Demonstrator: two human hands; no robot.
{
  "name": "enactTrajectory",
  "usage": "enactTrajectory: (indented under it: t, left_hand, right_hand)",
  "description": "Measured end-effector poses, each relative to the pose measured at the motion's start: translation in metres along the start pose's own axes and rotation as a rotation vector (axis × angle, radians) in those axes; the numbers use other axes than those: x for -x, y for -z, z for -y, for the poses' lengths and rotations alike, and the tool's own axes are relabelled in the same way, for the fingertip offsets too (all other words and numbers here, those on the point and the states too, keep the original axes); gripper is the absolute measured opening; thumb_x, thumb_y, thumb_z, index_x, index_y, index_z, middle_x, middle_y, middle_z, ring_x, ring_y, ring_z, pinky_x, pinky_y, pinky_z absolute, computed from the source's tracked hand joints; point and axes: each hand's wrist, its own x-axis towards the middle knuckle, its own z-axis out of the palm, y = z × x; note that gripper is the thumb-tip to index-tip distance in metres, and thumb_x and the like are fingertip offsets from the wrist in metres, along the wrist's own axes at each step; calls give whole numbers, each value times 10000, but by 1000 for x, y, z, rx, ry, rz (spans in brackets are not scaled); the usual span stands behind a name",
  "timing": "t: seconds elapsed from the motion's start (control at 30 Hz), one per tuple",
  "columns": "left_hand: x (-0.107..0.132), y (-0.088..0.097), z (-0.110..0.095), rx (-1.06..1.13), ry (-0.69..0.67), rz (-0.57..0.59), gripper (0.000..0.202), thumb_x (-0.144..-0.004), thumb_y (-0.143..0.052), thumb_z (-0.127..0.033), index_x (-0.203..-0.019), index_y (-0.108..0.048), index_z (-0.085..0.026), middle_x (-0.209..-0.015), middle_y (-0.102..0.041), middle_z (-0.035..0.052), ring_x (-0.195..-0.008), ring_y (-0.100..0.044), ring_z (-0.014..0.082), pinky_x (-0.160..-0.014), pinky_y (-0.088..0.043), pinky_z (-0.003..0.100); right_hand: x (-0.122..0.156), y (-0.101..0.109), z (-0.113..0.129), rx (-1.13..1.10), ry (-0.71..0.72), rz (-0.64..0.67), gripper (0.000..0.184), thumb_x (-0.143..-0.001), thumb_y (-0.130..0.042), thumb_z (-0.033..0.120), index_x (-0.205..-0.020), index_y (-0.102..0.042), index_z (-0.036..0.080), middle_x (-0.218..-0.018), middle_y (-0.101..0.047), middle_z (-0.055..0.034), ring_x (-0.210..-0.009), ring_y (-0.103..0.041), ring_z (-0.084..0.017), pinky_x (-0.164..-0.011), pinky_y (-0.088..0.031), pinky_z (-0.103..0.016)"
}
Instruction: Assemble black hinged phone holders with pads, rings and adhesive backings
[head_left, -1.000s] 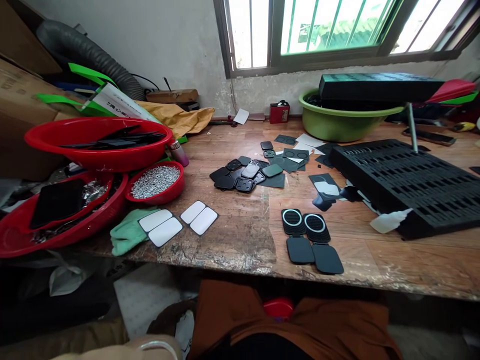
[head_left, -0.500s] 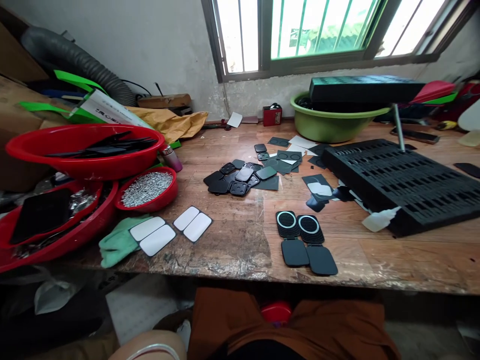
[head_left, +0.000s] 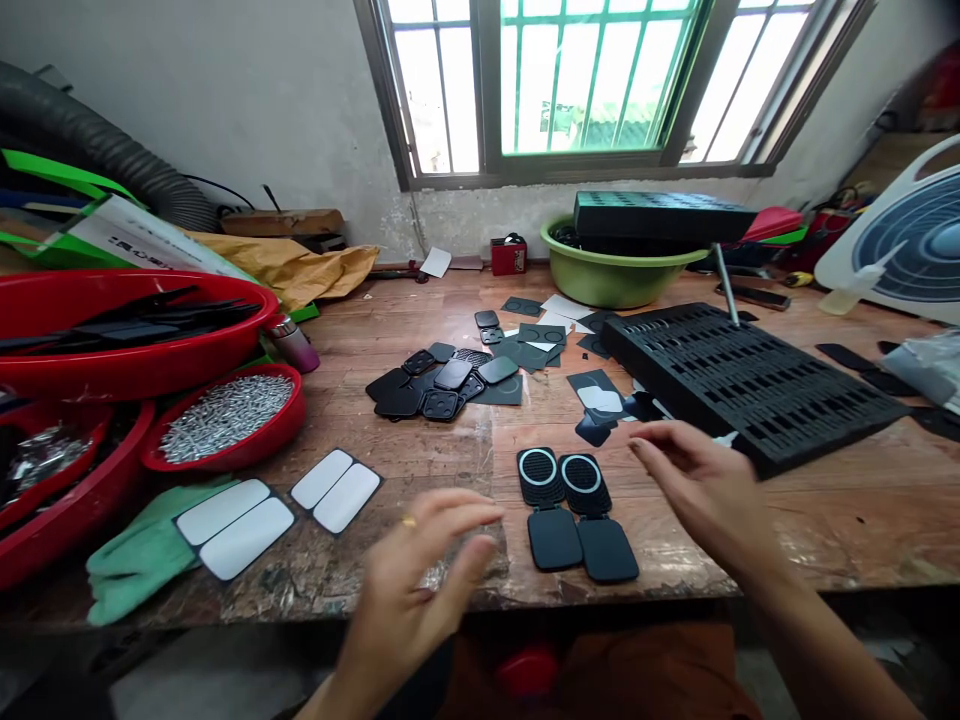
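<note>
Two black hinged pieces (head_left: 583, 484) lie opened out side by side near the table's front edge. Each has a pale ring on a ridged upper half and a plain square lower flap (head_left: 609, 550). My left hand (head_left: 420, 580) hovers to their left, thumb and fingers apart, holding nothing. On their other side, my right hand (head_left: 701, 485) is raised beside the slotted black block (head_left: 742, 385), fingers stretched out and loosely parted, with nothing visible in them. Left of my left hand lie white rounded stickers on dark backing (head_left: 337, 490), and a larger pair (head_left: 247, 530) overlaps a green cloth (head_left: 142, 560).
A pile of black hinged parts (head_left: 442, 380) sits mid-table, with dark ring-marked sheets (head_left: 536, 345) behind. At left stand a red bowl of metal pins (head_left: 296, 425) and larger red basins (head_left: 142, 375). A green basin (head_left: 622, 275) and a fan (head_left: 900, 230) stand further back.
Both my hands have come into view from below, one on each side of the hinged pieces. The view has turned right and up, showing the fan. The table's things lie as before.
</note>
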Motion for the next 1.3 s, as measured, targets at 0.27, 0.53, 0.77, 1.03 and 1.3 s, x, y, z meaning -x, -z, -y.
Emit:
enactTrajectory:
  t: [0.27,0.53,0.77,1.03,1.3]
  left_hand:
    - [4,-98,23,-236,-98,547,630,-787,-713,-238,-1361,-454,-227,-1458,-385,90,-1364,-318,305,-1078,-378,518]
    - [7,-59,43,-310,-84,666,570,-867,-533,-109,-1394,-403,-283,-1481,-352,31,-1397,-251,261,-1133,-283,525]
    - [27,-24,66,-309,-25,647,503,-906,-549,-335,-1387,-405,-302,-1492,-334,14,-1416,-204,244,-1143,-253,534]
    - [34,-33,62,-236,34,522,496,-847,-641,-299,-1321,-497,-285,-1429,-433,54,-1367,-322,273,-1102,-326,544]
    - [35,-25,67,-183,35,529,503,-840,-655,-320,-1316,-498,-278,-1434,-428,50,-1379,-301,252,-1127,-298,517]
  right_hand:
    - [-74,-59,-46,578,-52,140,279,-895,-545,292,-1038,-644,75,-1125,-584,-163,-1097,-479,-291,-916,-376,-357]
    - [-70,-72,-44,642,-5,291,178,-885,-502,211,-881,-647,109,-976,-620,-142,-974,-538,-269,-817,-363,-338]
    - [-30,-43,-38,517,31,376,122,-854,-590,272,-871,-644,164,-905,-608,-44,-903,-544,-174,-798,-398,-246]
    - [36,-50,-26,205,-31,583,496,-809,-611,342,-1267,-522,170,-1087,-510,-82,-726,-531,-127,-697,-460,-258]
    - [-6,-77,15,278,101,568,202,-871,-569,355,-939,-630,175,-891,-604,-50,-818,-575,-188,-716,-435,-282]
